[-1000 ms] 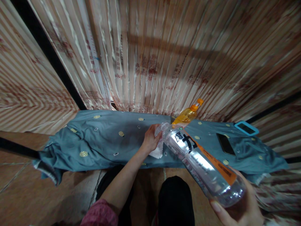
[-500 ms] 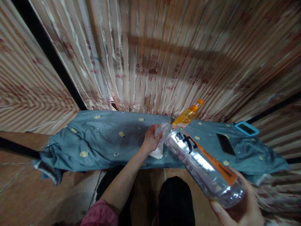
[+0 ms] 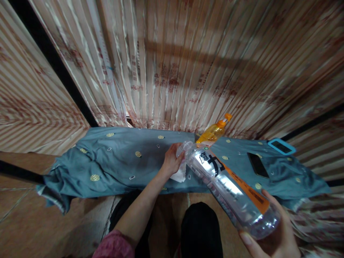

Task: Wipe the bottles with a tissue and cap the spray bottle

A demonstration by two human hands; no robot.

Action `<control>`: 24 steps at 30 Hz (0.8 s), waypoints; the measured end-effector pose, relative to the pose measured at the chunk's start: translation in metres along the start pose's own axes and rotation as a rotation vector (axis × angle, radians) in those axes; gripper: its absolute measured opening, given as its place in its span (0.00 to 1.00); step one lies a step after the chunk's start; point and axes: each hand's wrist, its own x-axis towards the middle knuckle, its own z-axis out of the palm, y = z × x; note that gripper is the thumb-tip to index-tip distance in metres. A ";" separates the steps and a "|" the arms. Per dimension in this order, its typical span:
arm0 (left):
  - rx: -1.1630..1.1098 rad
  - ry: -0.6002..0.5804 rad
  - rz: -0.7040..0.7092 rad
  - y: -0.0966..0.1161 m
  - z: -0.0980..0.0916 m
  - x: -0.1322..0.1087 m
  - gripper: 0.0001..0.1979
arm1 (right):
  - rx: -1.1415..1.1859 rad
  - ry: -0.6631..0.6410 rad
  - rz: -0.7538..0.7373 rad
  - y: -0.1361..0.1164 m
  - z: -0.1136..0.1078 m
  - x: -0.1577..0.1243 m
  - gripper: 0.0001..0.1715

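Note:
A large clear plastic bottle (image 3: 228, 186) with an orange and silver label slants across the view, its base close to me and its neck pointing away to the left. My right hand (image 3: 279, 233) is wrapped round the base from below. At the neck, the fingers of my left hand (image 3: 172, 159) are closed. Below them a piece of white tissue (image 3: 179, 175) sticks out; I cannot tell whether it is gripped or lies on the cloth. Just behind the neck is an orange spray bottle (image 3: 211, 134), partly hidden by the clear bottle.
A blue-green cloth (image 3: 129, 165) with pineapple prints covers a long, low surface. On its right side lie a black phone (image 3: 258, 165) and a blue-framed device (image 3: 281, 146). Behind stands a pleated patterned curtain (image 3: 172, 71), with black poles (image 3: 53, 61) at the sides. My knees (image 3: 201, 229) are in front.
Almost nothing differs. The clear bottle's neck and my left hand have shifted very slightly left, and both hands keep their places on the bottle.

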 end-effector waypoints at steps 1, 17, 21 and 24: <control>-0.002 0.001 0.004 0.000 0.000 0.000 0.29 | 0.006 -0.001 0.011 0.000 0.000 0.000 0.66; 0.014 -0.007 -0.015 0.001 -0.002 0.000 0.25 | -0.063 -0.016 -0.138 0.009 -0.003 0.003 0.57; 0.016 -0.016 -0.018 0.001 -0.002 0.000 0.26 | -0.087 -0.011 -0.190 0.010 -0.004 0.005 0.56; 0.008 -0.016 -0.013 0.002 -0.002 0.000 0.27 | -0.062 -0.011 -0.142 0.010 -0.003 0.003 0.58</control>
